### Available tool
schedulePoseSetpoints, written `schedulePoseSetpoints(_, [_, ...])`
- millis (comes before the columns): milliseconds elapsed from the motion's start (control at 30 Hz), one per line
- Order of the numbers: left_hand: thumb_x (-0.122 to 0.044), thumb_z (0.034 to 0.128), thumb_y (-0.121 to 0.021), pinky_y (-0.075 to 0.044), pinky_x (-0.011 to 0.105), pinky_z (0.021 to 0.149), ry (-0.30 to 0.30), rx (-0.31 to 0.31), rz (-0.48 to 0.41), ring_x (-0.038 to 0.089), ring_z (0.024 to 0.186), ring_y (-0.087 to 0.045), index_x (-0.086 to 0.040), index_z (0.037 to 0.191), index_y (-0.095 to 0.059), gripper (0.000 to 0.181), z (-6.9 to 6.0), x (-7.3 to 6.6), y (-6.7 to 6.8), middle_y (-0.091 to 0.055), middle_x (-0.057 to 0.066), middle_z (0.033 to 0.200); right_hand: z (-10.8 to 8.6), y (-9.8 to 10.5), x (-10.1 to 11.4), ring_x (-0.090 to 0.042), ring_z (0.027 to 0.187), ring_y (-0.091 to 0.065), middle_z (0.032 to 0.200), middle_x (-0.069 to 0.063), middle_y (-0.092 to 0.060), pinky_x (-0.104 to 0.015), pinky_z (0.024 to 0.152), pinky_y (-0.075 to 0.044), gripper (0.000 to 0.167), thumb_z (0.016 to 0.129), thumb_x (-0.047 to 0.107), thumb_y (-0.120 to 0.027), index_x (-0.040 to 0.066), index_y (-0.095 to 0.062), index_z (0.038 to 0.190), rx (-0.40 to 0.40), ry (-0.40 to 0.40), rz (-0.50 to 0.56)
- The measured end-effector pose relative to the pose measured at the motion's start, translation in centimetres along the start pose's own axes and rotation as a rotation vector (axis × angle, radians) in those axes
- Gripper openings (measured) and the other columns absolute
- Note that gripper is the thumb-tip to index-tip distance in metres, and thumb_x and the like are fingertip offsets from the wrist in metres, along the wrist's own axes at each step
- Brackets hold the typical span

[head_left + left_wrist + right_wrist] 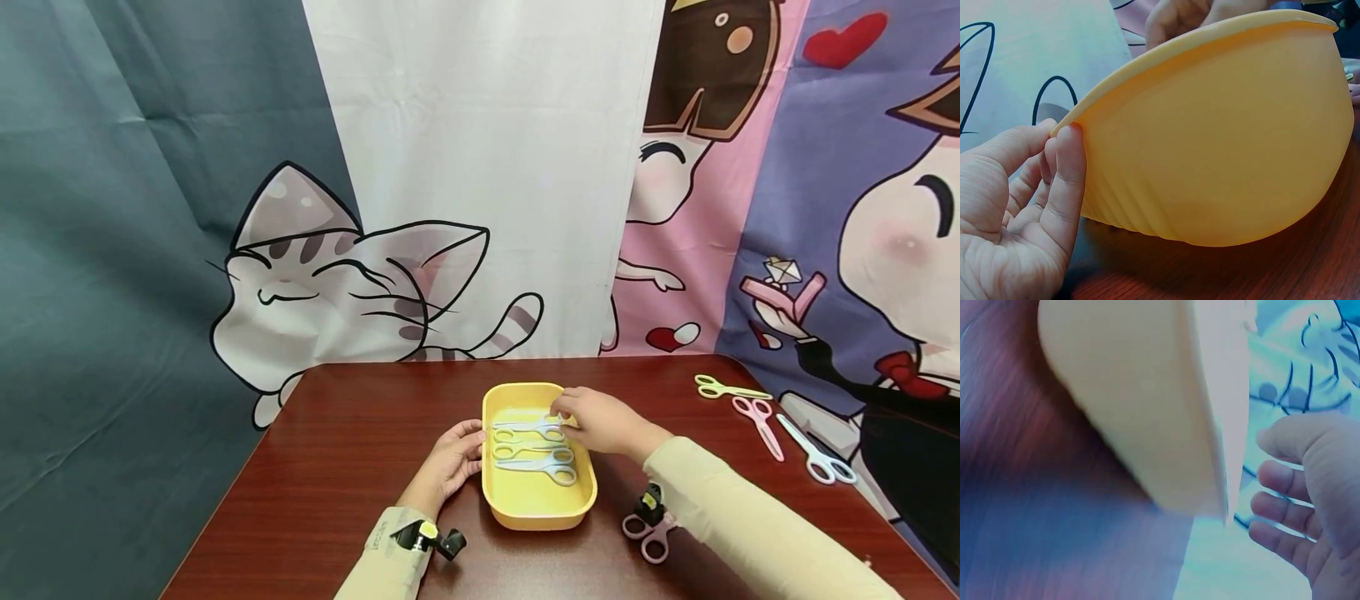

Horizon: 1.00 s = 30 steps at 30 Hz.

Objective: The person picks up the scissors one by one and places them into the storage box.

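A yellow plastic tray point(536, 507) stands on the table. Several pairs of scissors lie in it side by side, among them pale blue scissors point(561, 473) at the near end of the row and yellow-green scissors point(507, 451). At the tray's left side, my left hand point(454, 460) pinches the rim between thumb and fingers, as the left wrist view shows. My right hand point(603, 422) hangs over the tray's far right part, near the farthest scissors. In the right wrist view its fingers point(1279, 509) are loosely bent and apart, with nothing seen between them.
Toward the table's right edge lie yellow-green scissors point(731, 389), pink scissors point(762, 427) and light blue scissors point(817, 457). Another pair of pink scissors point(654, 546) lies beside my right forearm, partly hidden by the wrist camera. A printed cartoon curtain point(487, 167) hangs behind the table point(337, 492).
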<state>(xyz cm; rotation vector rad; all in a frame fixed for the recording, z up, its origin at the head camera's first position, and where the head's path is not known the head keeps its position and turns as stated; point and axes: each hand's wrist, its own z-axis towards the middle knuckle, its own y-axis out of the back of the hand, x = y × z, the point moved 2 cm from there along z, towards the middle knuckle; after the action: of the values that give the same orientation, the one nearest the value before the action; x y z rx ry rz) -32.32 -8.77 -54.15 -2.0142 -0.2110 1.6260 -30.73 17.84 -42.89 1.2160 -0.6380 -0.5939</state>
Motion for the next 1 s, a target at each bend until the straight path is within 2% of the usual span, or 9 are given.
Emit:
schedulePoseSetpoints(133, [0.001,0.0997,-0.057,-0.057,0.024,0.058,0.002,0.001,0.005,0.008,0.065,-0.064,-0.012,0.107,-0.057,0.014,0.0,0.0,0.1,-0.066,0.001,0.085,-2.1,0.9,-1.9,-0.006,0.075,-0.053,0.089,0.007,-0.058,-0.027,0.067,-0.053,0.019,0.085,0.010,-0.078,0.014,-0.069,0.101,-0.023,0.009,-0.003])
schedulePoseSetpoints(300, [0.000,0.0992,-0.059,-0.057,0.023,0.057,0.002,-0.002,0.009,0.007,0.064,-0.063,-0.011,0.108,-0.056,0.014,0.1,0.1,0.2,-0.066,0.000,0.084,-5.7,1.0,-3.6,-0.003,0.075,-0.051,0.086,0.012,-0.053,-0.028,0.066,-0.051,0.017,0.082,0.010,-0.077,0.018,-0.066,0.092,0.042,0.059,-0.001])
schedulePoseSetpoints(433, [-0.001,0.0991,-0.059,-0.056,0.023,0.057,0.004,-0.001,0.009,0.007,0.064,-0.063,-0.010,0.109,-0.056,0.014,0.2,0.1,0.2,-0.066,0.000,0.083,-8.7,0.8,-3.9,-0.002,0.074,-0.050,0.085,0.014,-0.052,-0.026,0.064,-0.049,0.015,0.083,0.013,-0.077,0.019,-0.065,0.090,0.107,0.090,0.040])
schedulePoseSetpoints(667, [-0.001,0.0992,-0.059,-0.057,0.023,0.057,0.000,0.007,-0.001,0.007,0.064,-0.063,-0.012,0.108,-0.057,0.014,0.2,0.1,0.2,-0.066,-0.001,0.083,-12.7,0.4,-3.6,0.000,0.077,-0.050,0.089,0.017,-0.051,-0.025,0.065,-0.047,0.018,0.082,0.020,-0.078,0.021,-0.065,0.095,0.230,0.080,0.102])
schedulePoseSetpoints(900, [0.000,0.0993,-0.059,-0.057,0.023,0.058,-0.004,-0.011,0.011,0.007,0.066,-0.064,-0.013,0.107,-0.058,0.015,0.1,0.1,0.2,-0.067,0.001,0.087,-14.7,-0.7,-3.5,0.001,0.078,-0.051,0.089,0.016,-0.053,-0.018,0.065,-0.046,0.027,0.072,0.015,-0.081,0.021,-0.064,0.092,0.160,0.232,0.085])
schedulePoseSetpoints(1000, [-0.001,0.0993,-0.059,-0.057,0.023,0.058,-0.006,-0.009,0.015,0.007,0.066,-0.064,-0.013,0.107,-0.058,0.014,0.1,0.2,0.2,-0.066,0.001,0.087,-14.9,-1.2,-3.7,0.003,0.076,-0.049,0.087,0.017,-0.052,-0.013,0.064,-0.042,0.031,0.067,0.012,-0.083,0.023,-0.063,0.089,0.138,0.263,0.069])
